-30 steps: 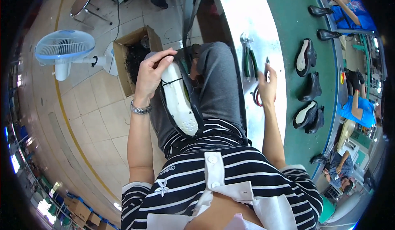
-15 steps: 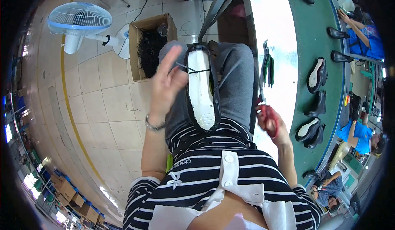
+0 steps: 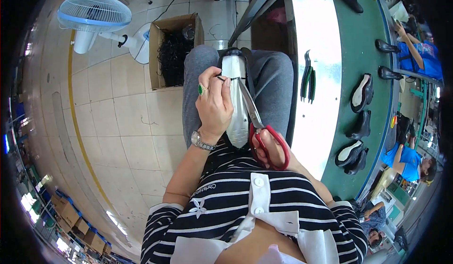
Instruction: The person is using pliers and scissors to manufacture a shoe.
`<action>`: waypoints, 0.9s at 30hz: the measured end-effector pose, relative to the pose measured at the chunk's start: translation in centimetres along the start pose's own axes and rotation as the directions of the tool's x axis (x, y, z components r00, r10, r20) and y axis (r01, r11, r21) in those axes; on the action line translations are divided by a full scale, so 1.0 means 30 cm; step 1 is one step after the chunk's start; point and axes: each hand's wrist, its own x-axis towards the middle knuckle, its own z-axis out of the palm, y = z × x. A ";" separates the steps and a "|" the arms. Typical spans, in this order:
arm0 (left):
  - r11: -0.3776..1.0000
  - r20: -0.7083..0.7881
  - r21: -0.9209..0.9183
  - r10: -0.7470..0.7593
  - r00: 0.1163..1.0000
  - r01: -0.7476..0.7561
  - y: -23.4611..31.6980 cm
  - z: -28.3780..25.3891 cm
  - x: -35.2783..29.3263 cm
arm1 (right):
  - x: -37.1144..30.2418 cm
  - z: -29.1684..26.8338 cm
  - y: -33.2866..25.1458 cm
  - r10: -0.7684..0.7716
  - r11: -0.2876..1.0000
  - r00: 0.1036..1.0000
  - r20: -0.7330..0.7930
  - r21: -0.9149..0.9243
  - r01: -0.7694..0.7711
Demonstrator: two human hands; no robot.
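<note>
A shoe upper with a white underside (image 3: 233, 67) and black edges lies bottom up on my lap, between my thighs. A thin black cord (image 3: 220, 78) crosses the white underside near its far end. Fingers of my left hand (image 3: 214, 107) are pinched together on the cord's left end, covering part of the shoe's left side. My right hand (image 3: 268, 143) is closed round the red handles of a pair of scissors (image 3: 253, 109). Their blade tips reach the cord at the shoe's right edge; whether they have cut it, I cannot tell.
Right of my lap, a metal bench (image 3: 318, 37) bears dark green-and-black tools (image 3: 308, 82). Beyond it, a green belt (image 3: 342, 136) carries several black shoes (image 3: 362, 92). A cardboard box (image 3: 153, 56) of black scraps and a fan (image 3: 94, 14) stand left. Several people sit far right.
My left hand has moved right and in onto the cord. The scissors have swung from beside my right thigh over to the shoe, their blades now at the cord.
</note>
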 end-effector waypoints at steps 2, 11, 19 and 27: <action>0.999 -0.009 -0.042 -0.014 1.000 0.014 0.004 0.003 -0.016 | -0.004 0.024 0.007 -0.043 0.974 0.981 -0.191 -0.226 -0.001; 0.948 -0.250 0.054 0.316 0.915 -0.313 0.027 -0.066 0.031 | 0.040 -0.332 -0.043 -0.688 0.606 0.472 -0.551 -0.795 -0.044; 0.949 -0.455 0.192 0.311 0.834 -0.249 -0.003 -0.256 0.305 | 0.109 -0.819 0.004 -0.771 0.440 0.242 -0.589 -0.767 -0.468; 0.791 0.055 0.611 0.008 0.998 -0.040 -0.503 -0.108 0.146 | 0.315 -0.622 -0.098 -0.810 0.375 0.323 -0.490 -0.855 -0.357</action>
